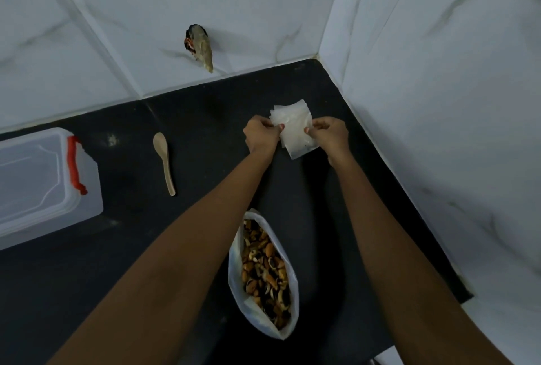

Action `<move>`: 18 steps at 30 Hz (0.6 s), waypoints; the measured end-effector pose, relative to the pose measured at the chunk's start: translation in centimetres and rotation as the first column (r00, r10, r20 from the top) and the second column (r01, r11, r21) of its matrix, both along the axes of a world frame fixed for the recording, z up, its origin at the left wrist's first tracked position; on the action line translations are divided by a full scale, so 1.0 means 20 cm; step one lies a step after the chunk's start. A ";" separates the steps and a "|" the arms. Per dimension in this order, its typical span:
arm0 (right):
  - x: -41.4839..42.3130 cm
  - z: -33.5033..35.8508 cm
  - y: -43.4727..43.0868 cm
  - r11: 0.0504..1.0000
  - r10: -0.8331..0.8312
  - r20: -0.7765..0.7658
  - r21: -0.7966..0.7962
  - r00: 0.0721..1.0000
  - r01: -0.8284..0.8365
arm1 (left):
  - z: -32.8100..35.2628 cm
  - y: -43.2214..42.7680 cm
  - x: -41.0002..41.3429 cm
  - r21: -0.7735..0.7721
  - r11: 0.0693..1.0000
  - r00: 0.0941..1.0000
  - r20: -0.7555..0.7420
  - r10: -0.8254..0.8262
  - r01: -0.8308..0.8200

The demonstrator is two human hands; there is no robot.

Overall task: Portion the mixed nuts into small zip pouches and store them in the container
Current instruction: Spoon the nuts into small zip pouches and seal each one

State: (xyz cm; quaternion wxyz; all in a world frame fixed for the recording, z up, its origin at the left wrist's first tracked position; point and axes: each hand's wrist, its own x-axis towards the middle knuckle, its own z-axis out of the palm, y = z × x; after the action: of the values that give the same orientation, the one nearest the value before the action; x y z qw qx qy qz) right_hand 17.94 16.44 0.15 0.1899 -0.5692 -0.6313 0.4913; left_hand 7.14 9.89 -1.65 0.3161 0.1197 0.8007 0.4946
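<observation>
Fingertips of the left hand (261, 135) and right hand (330, 137) pinch the zip pouches (292, 118) between them, so separating one likely wants a gentle thumb rub, not a tug.

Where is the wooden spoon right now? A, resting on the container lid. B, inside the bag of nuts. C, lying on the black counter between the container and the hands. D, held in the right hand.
C: the wooden spoon lies flat on the black counter, apart from the container, while the left hand and right hand both pinch the pouches.
</observation>
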 end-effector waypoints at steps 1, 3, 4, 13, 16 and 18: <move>0.00 0.01 0.00 1.000 -0.008 -0.012 -0.015 1.000 0.008 | 0.01 -0.01 0.00 0.008 1.000 1.000 0.009 0.003 -0.003; 0.02 0.02 -0.02 0.999 -0.021 -0.042 -0.046 0.999 0.019 | 0.03 -0.03 0.01 0.022 1.000 1.000 0.016 0.007 -0.007; 0.03 0.03 -0.02 0.998 -0.023 -0.054 -0.059 0.998 0.019 | 0.05 -0.04 0.02 0.034 0.999 1.000 0.014 0.007 -0.007; 0.12 0.21 -0.26 0.990 0.058 -0.181 -0.114 0.982 -0.080 | 0.25 -0.33 0.10 0.220 0.975 0.998 0.067 0.021 -0.035; 0.16 0.26 -0.41 0.982 0.095 -0.233 -0.135 0.968 -0.128 | 0.32 -0.48 0.13 0.268 0.963 0.998 0.070 0.002 -0.021; 0.19 0.28 -0.51 0.974 0.132 -0.260 -0.143 0.957 -0.173 | 0.36 -0.60 0.15 0.303 0.953 0.998 0.055 -0.018 0.001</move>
State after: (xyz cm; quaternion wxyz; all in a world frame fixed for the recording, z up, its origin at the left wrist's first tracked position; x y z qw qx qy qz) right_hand 21.74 6.17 5.80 0.1815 -0.4662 -0.6018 0.6225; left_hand 10.08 -2.19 5.59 0.3192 0.1564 0.7053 0.6134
